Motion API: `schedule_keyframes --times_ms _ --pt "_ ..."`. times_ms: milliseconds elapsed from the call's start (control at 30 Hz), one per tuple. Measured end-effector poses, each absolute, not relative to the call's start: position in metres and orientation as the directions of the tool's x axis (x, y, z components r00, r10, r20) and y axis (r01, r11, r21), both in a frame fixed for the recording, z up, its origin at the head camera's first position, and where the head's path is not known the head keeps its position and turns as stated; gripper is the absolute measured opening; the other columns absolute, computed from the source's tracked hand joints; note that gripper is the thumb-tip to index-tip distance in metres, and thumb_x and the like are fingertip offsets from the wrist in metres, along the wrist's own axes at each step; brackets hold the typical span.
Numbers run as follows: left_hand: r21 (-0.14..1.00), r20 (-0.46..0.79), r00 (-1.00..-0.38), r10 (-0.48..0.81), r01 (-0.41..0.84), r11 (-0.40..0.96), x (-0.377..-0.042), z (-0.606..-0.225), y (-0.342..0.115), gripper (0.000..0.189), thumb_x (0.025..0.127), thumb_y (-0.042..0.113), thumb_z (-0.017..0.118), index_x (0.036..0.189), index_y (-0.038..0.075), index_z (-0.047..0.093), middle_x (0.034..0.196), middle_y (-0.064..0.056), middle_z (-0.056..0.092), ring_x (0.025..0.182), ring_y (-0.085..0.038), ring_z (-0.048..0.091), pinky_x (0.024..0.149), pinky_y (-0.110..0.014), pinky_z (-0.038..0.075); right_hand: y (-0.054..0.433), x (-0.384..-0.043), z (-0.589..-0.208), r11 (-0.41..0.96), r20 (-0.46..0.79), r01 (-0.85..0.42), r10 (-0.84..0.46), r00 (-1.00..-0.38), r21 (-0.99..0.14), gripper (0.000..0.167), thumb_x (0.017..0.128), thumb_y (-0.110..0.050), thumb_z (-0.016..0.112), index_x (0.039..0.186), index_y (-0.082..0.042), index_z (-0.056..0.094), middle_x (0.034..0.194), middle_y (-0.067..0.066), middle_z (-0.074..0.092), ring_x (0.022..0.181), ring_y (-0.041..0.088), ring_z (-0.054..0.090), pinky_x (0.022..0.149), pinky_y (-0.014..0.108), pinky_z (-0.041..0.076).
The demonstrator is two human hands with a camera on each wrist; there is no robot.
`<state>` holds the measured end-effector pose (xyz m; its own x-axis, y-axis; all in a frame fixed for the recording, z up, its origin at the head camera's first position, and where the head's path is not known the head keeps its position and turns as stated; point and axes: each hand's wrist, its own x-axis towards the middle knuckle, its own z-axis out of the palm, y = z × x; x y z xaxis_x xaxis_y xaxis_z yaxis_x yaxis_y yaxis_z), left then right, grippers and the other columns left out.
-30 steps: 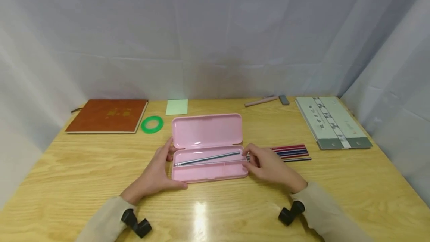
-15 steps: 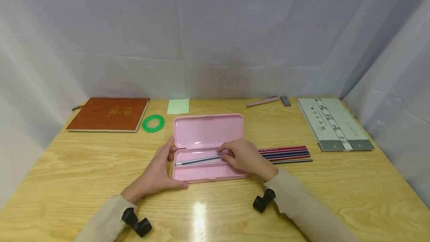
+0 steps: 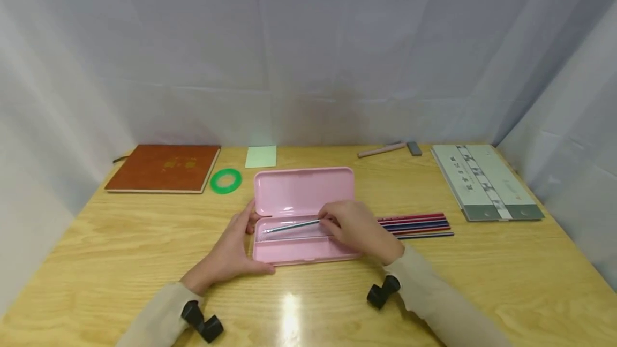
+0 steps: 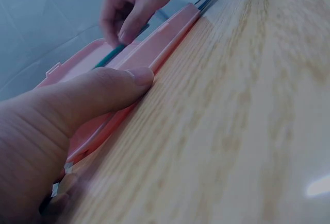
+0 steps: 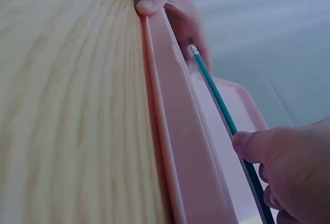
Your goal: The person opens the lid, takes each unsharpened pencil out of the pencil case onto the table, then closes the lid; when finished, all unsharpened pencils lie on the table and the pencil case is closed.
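A pink pencil case (image 3: 291,250) lies with its lid (image 3: 303,193) folded back, in the middle of the table. My left hand (image 3: 230,253) holds its left end, thumb along the front edge and fingers behind. In the left wrist view the thumb (image 4: 108,92) presses on the front wall. My right hand (image 3: 359,232) is over the right part of the case and pinches a green pencil (image 3: 294,226) between thumb and fingers. The pencil slants above the rear compartment, its white eraser end (image 5: 193,50) toward my left hand. My right hand hides the pencil's other end.
Several red and dark blue pencils (image 3: 416,225) lie right of the case. Behind are a green tape roll (image 3: 215,181), a sticky-note pad (image 3: 261,157), a pink pen (image 3: 381,150) and a grey eraser (image 3: 413,148). A brown notebook (image 3: 161,170) lies left, a pale green book (image 3: 482,175) right.
My right hand has moved left from the case's right end and taken hold of the green pencil. The pencil's eraser end has risen and shifted slightly right. My left hand stays on the case.
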<state>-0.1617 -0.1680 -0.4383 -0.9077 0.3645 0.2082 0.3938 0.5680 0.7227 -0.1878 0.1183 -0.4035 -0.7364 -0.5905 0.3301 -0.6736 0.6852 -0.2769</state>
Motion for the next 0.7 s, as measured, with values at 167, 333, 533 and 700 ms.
schedule_keyframes --times_ms 167,333,533,700 --pt "0.713 0.216 -0.905 0.367 0.403 0.574 -0.162 -0.441 -0.168 0.140 0.046 0.042 0.095 0.154 0.007 0.014 0.121 -0.003 0.054 0.096 -0.016 0.040 0.083 -0.031 0.039 0.162 -0.176 -0.404 0.710 0.356 -0.630 -0.527 -0.772 -0.314 0.005 0.088 -0.016 0.070 0.092 -0.014 0.071 0.062 -0.010 0.055 0.053 -0.002 0.039 0.051 0.018 0.035" --pt "0.708 0.218 -0.905 0.364 0.404 0.580 -0.163 -0.442 -0.170 0.141 0.046 0.045 0.095 0.154 0.008 0.013 0.123 -0.004 0.054 0.097 -0.016 0.040 0.083 -0.032 0.040 0.211 -0.164 -0.409 0.754 0.361 -0.555 -0.438 -0.823 -0.351 0.005 0.087 -0.013 0.070 0.092 -0.014 0.071 0.056 -0.015 0.042 0.049 -0.003 0.031 0.049 0.019 0.031" --pt "0.698 0.235 -0.899 0.371 0.421 0.579 -0.163 -0.441 -0.169 0.140 0.046 0.041 0.095 0.154 0.006 0.013 0.122 -0.004 0.055 0.096 -0.016 0.041 0.083 -0.031 0.040 0.256 -0.149 -0.416 0.779 0.401 -0.528 -0.389 -0.830 -0.337 0.009 0.084 -0.008 0.073 0.089 -0.015 0.070 0.056 -0.017 0.040 0.049 -0.005 0.031 0.048 0.019 0.033" --pt "0.695 0.232 -0.900 0.369 0.419 0.584 -0.163 -0.442 -0.168 0.139 0.047 0.041 0.095 0.154 0.006 0.013 0.122 -0.004 0.054 0.097 -0.016 0.040 0.083 -0.031 0.040 0.279 -0.139 -0.420 0.766 0.411 -0.542 -0.395 -0.822 -0.347 0.015 0.081 -0.005 0.074 0.086 -0.017 0.068 0.058 -0.018 0.039 0.051 -0.006 0.030 0.047 0.018 0.031"
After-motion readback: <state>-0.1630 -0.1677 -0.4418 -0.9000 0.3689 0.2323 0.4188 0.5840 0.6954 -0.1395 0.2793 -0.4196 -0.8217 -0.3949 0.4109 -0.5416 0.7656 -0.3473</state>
